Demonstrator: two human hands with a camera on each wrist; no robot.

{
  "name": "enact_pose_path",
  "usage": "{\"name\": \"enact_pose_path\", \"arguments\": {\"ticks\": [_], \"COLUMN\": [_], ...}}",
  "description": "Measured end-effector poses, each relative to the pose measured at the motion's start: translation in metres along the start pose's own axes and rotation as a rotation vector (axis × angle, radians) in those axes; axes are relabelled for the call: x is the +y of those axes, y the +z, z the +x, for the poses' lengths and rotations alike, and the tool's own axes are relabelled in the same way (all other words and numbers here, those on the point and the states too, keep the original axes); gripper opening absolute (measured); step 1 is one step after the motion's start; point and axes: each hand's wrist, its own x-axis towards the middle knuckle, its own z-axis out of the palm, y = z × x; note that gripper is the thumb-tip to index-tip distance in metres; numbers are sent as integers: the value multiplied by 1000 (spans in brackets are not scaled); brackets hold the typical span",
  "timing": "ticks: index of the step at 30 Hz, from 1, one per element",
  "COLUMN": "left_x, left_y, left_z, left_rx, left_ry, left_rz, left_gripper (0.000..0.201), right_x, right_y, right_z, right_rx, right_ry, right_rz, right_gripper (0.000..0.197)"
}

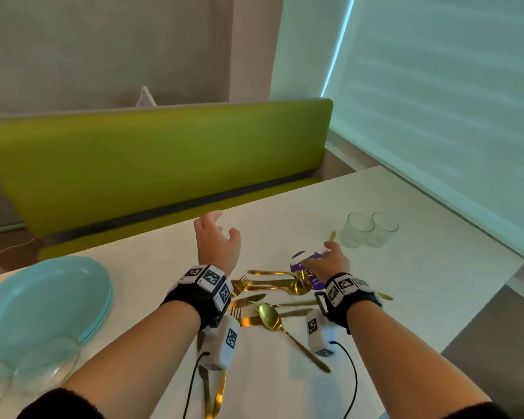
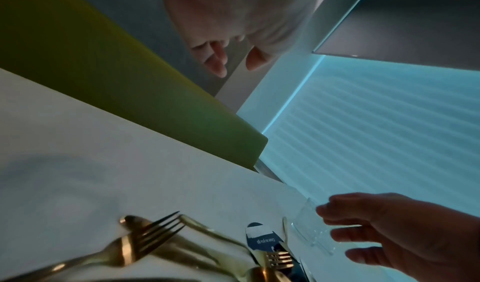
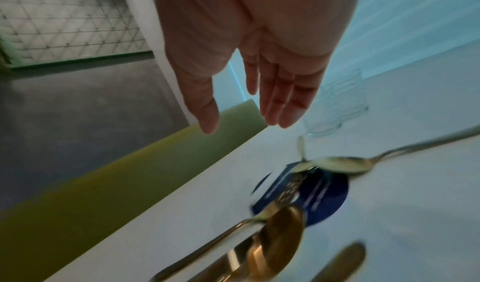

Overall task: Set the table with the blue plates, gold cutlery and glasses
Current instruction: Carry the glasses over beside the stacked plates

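Note:
A stack of light blue plates (image 1: 43,300) sits at the table's left. Gold cutlery (image 1: 270,293), forks, knives and spoons, lies in a loose pile in the middle, and some of it lies on a purple round card (image 1: 303,260). Two clear glasses (image 1: 371,229) stand side by side at the right rear. My left hand (image 1: 223,225) hovers above the table beyond the pile, fingers loosely curled and holding nothing. My right hand (image 1: 324,255) hovers over the purple card, short of the glasses, with straight fingers (image 3: 283,102) and nothing in it.
More clear glasses (image 1: 40,368) stand at the near left, in front of the plates. A green bench backrest (image 1: 164,152) runs along the table's far edge. A window blind (image 1: 436,101) closes off the right side. The white table (image 1: 421,282) ends at a grey step on the right.

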Motion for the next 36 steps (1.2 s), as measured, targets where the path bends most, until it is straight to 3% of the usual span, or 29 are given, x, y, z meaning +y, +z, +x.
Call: {"name": "enact_pose_path", "arguments": {"ticks": [6,14,26,36], "left_x": [11,15,8,-1], "left_y": [85,150,182,187], "left_z": [33,57,69,67], "left_rx": [-48,-75,-87,-169], "left_ry": [-50,-84,-128,-110], "left_rz": [39,75,105,110], "left_gripper": [34,31,30,34], "right_x": [42,75,70,65], "right_y": [-47,-61,-34,-31], "right_z": [101,177,210,210], "right_rx": [166,259,280,320], "right_ry": [149,225,137,122], "right_rz": [24,129,214,236], "right_gripper": [74,86,98,74]}}
